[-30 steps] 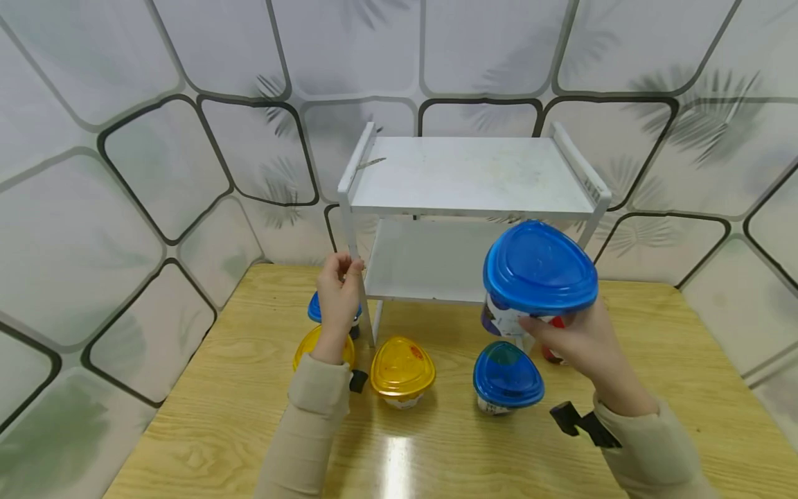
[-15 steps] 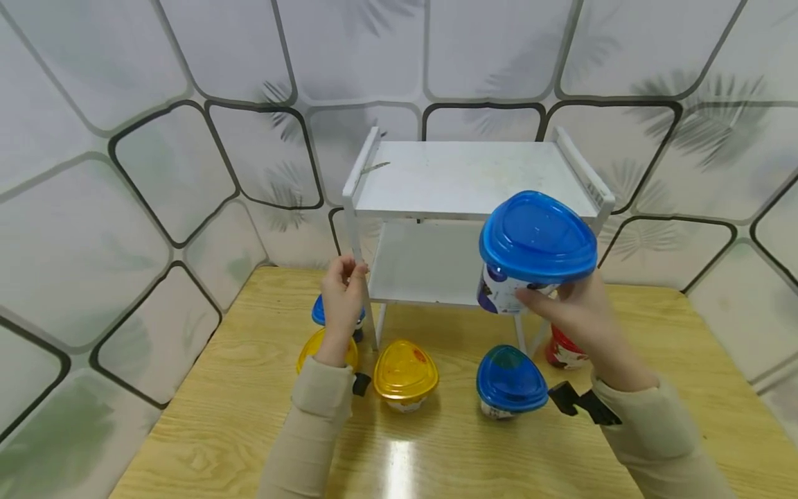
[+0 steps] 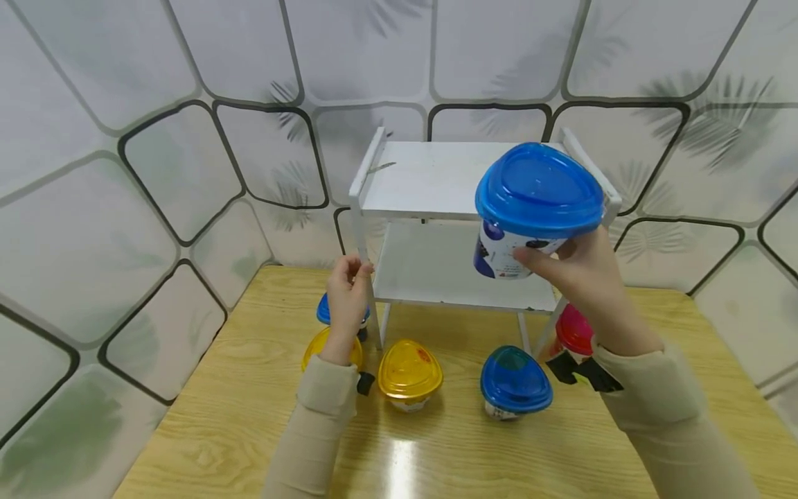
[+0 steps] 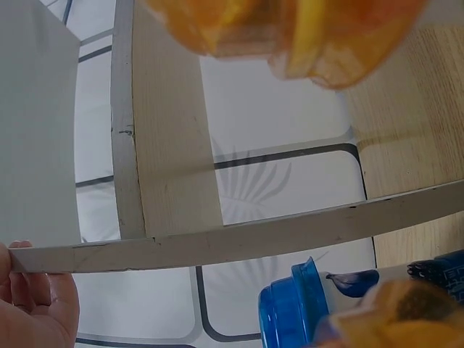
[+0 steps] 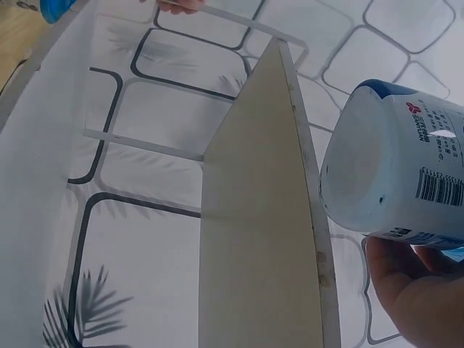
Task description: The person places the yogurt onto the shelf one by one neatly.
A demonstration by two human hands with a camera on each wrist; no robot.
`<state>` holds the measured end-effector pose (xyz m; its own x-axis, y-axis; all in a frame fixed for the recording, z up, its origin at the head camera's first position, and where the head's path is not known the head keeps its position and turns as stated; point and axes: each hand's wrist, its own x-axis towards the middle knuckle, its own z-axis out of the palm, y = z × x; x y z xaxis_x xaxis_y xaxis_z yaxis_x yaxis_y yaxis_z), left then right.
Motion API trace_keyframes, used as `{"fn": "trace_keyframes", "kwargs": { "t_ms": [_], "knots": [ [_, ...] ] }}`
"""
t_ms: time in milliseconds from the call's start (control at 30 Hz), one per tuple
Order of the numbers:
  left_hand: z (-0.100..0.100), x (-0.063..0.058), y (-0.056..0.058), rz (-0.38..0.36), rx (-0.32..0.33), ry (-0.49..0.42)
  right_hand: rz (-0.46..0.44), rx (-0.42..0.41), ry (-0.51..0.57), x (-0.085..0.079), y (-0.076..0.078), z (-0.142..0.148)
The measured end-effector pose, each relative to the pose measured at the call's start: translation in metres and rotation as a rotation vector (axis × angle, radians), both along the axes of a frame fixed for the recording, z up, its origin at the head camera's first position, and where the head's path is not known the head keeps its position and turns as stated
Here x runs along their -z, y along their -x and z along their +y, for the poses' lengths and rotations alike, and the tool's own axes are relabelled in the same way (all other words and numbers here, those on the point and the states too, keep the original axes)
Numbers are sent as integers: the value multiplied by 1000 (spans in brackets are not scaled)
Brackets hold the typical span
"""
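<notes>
In the head view my right hand [image 3: 589, 274] holds a tub [image 3: 539, 187] with a blue lid, thumb against its printed white side. It is raised in front of the right part of a white two-tier shelf [image 3: 436, 177], near the height of the top board. The right wrist view shows the tub's pale base [image 5: 355, 170] and a barcode on its side. My left hand [image 3: 348, 294] grips the shelf's left front post [image 3: 359, 232]; in the left wrist view its fingers [image 4: 61, 297] curl round that post.
On the wooden table [image 3: 249, 430] stand a yellow-lidded tub [image 3: 409, 371] and a blue-lidded tub [image 3: 514, 381]. Another yellow-lidded tub [image 3: 314, 344] and blue-lidded tub [image 3: 323, 310] are partly behind my left arm. A red tub [image 3: 572, 329] is beside the right shelf leg. Behind is a patterned wall [image 3: 486, 55].
My right hand has lifted the blue-lidded tub from in front of the lower board to the top board's height, uncovering more of the red tub. The left hand keeps its grip on the post.
</notes>
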<state>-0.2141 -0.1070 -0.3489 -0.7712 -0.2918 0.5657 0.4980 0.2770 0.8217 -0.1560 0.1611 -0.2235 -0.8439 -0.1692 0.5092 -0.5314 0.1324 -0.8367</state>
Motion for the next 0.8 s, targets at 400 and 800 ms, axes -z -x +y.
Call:
{"fn": "trace_keyframes", "kwargs": {
  "t_ms": [400,800],
  "knots": [
    [1,-1,-1,-24,1,5,33,-6,-63,-23,20,-22],
    [0,1,2,-24,2,2,70,-36,-75,-34,41,-40]
  ]
}}
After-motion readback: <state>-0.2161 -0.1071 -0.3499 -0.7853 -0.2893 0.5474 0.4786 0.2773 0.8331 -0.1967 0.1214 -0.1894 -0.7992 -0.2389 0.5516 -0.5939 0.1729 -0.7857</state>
